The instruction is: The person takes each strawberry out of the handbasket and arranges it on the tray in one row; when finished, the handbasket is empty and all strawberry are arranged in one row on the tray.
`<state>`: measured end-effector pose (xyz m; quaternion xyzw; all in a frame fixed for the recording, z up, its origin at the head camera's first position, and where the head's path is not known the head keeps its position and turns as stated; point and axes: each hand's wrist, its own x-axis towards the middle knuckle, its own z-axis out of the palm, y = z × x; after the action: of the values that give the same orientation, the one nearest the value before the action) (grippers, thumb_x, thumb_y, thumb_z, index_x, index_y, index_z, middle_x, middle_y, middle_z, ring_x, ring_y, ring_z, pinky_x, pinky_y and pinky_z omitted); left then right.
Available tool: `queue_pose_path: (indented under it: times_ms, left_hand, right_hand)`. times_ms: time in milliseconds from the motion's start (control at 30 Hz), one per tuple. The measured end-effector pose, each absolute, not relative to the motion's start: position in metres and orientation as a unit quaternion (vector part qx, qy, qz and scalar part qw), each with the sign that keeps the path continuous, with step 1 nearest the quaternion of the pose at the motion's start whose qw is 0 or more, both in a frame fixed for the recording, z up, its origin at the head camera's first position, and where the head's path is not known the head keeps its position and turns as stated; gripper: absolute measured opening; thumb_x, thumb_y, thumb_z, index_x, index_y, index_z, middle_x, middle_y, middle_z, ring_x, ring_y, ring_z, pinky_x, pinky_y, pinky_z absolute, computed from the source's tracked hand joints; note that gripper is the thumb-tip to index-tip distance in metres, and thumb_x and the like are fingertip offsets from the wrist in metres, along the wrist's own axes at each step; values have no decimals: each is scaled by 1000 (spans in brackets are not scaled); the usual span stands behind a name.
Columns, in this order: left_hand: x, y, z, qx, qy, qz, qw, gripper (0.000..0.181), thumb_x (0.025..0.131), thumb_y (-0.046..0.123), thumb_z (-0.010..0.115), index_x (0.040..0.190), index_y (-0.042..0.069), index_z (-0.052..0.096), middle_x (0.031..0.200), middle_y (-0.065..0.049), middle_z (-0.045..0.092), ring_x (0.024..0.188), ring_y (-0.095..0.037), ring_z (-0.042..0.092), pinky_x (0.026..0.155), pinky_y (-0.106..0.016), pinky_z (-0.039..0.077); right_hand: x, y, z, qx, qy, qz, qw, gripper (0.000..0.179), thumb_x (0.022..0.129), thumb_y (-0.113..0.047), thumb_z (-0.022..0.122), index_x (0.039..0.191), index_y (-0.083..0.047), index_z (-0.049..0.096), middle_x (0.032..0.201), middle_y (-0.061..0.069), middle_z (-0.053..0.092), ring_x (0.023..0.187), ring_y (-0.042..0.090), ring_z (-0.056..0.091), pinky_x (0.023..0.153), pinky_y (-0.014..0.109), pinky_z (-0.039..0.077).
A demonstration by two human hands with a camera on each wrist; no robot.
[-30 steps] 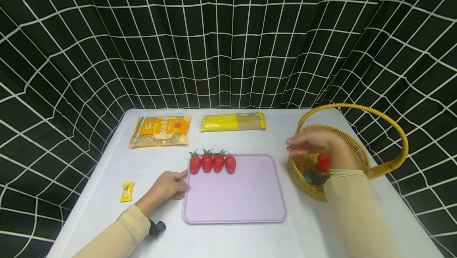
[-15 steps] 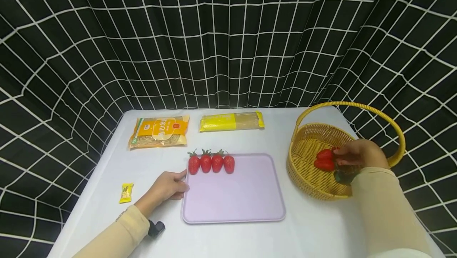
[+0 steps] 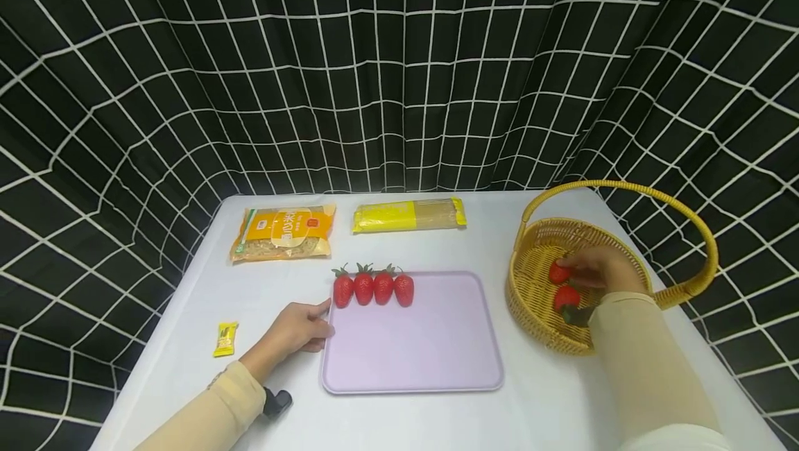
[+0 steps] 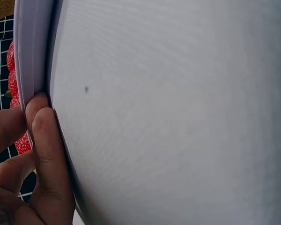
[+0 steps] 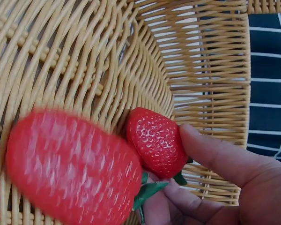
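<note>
At the pale purple tray's (image 3: 412,354) left edge, my left hand (image 3: 296,329) pinches the rim; the left wrist view shows fingers (image 4: 49,154) on both sides of it. Several strawberries (image 3: 364,288) with green leaves stand in a row along the tray's back left part. My right hand (image 3: 602,267) reaches into the wicker basket (image 3: 530,309). Its thumb and fingers hold a strawberry (image 5: 157,143) near the leafy end. Beside it, a second strawberry (image 5: 70,164) lies in the basket, closer to the right wrist camera.
Behind the tray lie an orange bag of grain (image 3: 284,232) and a yellow pack of noodles (image 3: 408,215). A small yellow wrapped candy (image 3: 225,338) lies left of my left hand. The basket's tall handle (image 3: 680,211) arches over its right side.
My right hand came down into the basket, then moved left onto a strawberry. The two strawberries there now lie farther apart. My left hand stays at the tray's edge.
</note>
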<state>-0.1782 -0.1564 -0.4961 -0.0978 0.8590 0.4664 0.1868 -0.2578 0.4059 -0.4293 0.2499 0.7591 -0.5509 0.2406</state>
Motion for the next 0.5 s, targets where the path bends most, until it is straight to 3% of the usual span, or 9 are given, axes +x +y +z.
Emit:
queue_pose_path:
  times_ms: [100, 267, 500]
  left_hand:
    - [-179, -156, -496, -99, 861, 463, 187, 65, 80, 11, 77, 141, 8, 52, 81, -6, 65, 62, -18, 66, 59, -29, 59]
    - [-179, -156, -494, -105, 861, 461, 189, 65, 80, 11, 77, 141, 8, 52, 80, -7, 65, 62, -18, 65, 59, -29, 59]
    - [-180, -156, -495, -103, 860, 460, 196, 65, 81, 10, 76, 141, 8, 51, 81, -7, 64, 62, -17, 65, 59, -29, 59]
  right_hand:
    - [-260, 407, -430, 248, 767, -540, 245, 17, 87, -27, 75, 93, -11, 71, 88, 3, 71, 86, 22, 66, 96, 45, 47]
    - [-268, 405, -421, 207, 762, -551, 270, 13, 92, -25, 69, 87, -13, 67, 82, -2, 69, 78, 14, 66, 83, 31, 55]
    - [-267, 382, -364, 110, 805, -518, 267, 24, 92, -32, 68, 95, -9, 73, 89, 0, 73, 85, 12, 69, 83, 25, 55]
